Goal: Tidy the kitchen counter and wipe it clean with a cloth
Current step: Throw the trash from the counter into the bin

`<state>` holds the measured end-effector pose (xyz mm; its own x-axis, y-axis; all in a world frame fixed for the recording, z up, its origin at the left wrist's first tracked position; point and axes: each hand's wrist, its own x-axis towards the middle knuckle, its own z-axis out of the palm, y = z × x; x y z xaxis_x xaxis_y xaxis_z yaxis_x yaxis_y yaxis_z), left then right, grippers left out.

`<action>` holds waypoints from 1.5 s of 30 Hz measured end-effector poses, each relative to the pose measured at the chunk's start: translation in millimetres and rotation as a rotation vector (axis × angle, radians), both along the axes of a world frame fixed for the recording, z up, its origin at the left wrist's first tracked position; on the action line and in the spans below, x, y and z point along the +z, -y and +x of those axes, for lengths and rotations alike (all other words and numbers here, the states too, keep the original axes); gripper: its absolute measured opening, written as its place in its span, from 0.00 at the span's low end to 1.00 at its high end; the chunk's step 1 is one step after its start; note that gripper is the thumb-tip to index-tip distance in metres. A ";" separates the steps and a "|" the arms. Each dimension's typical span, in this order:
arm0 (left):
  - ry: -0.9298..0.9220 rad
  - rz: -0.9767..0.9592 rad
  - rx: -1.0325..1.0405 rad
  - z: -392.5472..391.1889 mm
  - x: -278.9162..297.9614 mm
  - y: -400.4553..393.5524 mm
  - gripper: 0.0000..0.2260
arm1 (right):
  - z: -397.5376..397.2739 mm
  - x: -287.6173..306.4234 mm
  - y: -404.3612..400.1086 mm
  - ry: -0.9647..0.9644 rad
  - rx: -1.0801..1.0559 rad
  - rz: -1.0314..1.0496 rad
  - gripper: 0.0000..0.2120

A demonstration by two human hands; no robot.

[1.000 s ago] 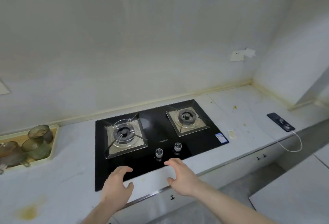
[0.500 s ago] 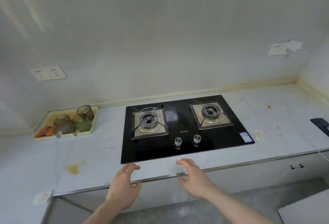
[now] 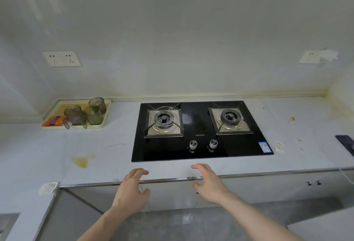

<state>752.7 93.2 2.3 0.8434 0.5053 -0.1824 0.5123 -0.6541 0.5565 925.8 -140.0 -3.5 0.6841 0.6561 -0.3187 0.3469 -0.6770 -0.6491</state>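
Note:
The pale kitchen counter (image 3: pixel 107 145) runs across the view with a black two-burner hob (image 3: pixel 199 131) set into it. A yellow-brown stain (image 3: pixel 82 161) marks the counter left of the hob. Smaller yellow spots (image 3: pixel 291 119) lie on the right side. My left hand (image 3: pixel 132 191) and my right hand (image 3: pixel 208 183) hover at the counter's front edge, fingers relaxed and holding nothing. No cloth is in view.
A cream tray (image 3: pixel 104 123) at the back left holds three greenish glass cups (image 3: pixel 93 112) and an orange packet (image 3: pixel 53 121). A crumpled paper scrap (image 3: pixel 47 188) sits at the left front corner, another scrap (image 3: pixel 279 146) right of the hob. A dark phone (image 3: pixel 345 143) lies at the far right.
The view has swung left and pulled back, bringing the tray, stain and left wall socket into sight. Both hands have drifted back from the hob to the counter's front edge.

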 end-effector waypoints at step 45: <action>-0.154 -0.082 0.305 189.0 -52.4 263.0 0.24 | 330.6 -71.5 286.1 0.102 -0.543 0.123 0.21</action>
<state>941.8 -169.8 -50.1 0.6153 0.7080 -0.3466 0.7593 -0.4142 0.5019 1256.4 -426.0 -75.0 0.9570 0.2300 -0.1766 0.0354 -0.6971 -0.7161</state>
